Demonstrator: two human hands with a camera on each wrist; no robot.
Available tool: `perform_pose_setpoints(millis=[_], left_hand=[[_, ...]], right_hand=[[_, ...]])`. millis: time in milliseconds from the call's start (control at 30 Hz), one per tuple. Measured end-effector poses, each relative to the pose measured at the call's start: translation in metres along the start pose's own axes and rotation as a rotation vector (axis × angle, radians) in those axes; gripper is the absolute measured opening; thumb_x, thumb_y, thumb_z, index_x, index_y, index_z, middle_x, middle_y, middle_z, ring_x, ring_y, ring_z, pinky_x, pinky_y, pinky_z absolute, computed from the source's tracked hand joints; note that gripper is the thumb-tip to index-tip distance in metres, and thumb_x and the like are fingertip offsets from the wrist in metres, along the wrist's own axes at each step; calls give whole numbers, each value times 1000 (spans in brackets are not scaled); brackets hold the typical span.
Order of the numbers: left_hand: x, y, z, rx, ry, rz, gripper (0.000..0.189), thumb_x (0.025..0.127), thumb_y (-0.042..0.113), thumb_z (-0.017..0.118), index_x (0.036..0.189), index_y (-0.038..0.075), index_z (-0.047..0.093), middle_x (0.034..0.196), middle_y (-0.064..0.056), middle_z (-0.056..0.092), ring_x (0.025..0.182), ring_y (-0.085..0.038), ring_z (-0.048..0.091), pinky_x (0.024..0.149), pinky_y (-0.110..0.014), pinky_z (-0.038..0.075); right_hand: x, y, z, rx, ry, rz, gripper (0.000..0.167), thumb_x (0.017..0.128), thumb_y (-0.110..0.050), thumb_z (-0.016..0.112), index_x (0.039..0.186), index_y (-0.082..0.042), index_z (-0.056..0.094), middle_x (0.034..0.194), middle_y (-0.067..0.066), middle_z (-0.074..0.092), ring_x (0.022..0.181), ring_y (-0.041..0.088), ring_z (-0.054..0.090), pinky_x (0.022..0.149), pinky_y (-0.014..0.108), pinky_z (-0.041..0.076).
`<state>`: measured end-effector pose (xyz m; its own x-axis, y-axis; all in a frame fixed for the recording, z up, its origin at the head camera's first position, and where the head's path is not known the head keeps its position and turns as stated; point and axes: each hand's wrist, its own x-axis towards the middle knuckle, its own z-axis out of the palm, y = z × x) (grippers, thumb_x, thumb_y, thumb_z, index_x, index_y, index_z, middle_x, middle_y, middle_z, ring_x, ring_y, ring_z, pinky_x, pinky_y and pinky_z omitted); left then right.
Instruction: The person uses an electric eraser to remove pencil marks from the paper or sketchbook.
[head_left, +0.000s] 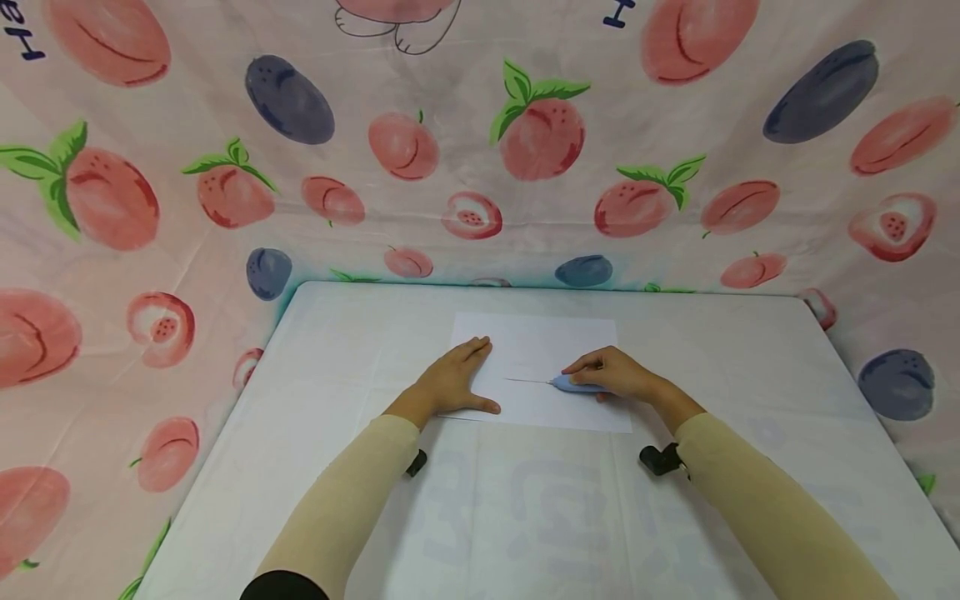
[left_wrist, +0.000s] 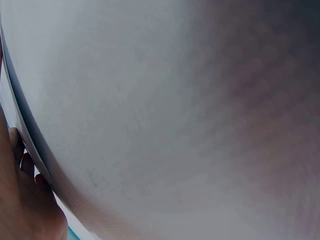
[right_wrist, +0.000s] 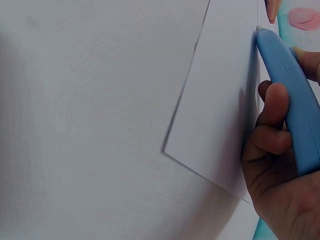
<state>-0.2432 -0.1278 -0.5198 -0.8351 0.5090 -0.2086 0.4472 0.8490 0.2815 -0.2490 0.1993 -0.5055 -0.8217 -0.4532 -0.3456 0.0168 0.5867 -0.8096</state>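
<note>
Right hand [head_left: 621, 372] gripped the blue tool [right_wrist: 297, 106] over the paper [head_left: 540, 340].
I saw the left hand [head_left: 454, 380], thumb wide, resting on it — likely flimsy; the tool looked light, stiff, best held mid-body.

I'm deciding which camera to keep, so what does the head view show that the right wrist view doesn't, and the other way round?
Only the head view: both beige sleeves, the black wrist devices and the dark-blue fruit prints.

Only the right wrist view: the underside of the right hand up close, and a fine seam in the casing of the blue pen-shaped tool.

Both: that hand holding that tool, the white paper, the white tabletop and some peach-printed cloth.
</note>
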Motion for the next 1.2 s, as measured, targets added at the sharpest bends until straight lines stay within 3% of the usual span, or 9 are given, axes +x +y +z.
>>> perform_pose_setpoints(millis=[867, 1200], left_hand=[[-1, -1, 3, -5, -5, -4, 120, 71, 79, 65, 160, 17, 13, 166, 4, 9, 153, -17, 9, 123, -36, 16], [-1, -3, 4, 3, 2, 5, 119, 72, 79, 64, 160, 18, 12, 166, 5, 9, 153, -16, 8, 123, -36, 16]], right_hand=[[0, 0, 3, 6, 7, 8, 32, 93, -31, 69, 119, -14, 73, 108, 8, 65, 60, 15, 50, 58, 26, 49], [-1, -2, 4, -6, 11, -2, 32, 93, -30, 68, 120, -12, 73, 93, 6, 60, 61, 16, 50, 58, 26, 48]])
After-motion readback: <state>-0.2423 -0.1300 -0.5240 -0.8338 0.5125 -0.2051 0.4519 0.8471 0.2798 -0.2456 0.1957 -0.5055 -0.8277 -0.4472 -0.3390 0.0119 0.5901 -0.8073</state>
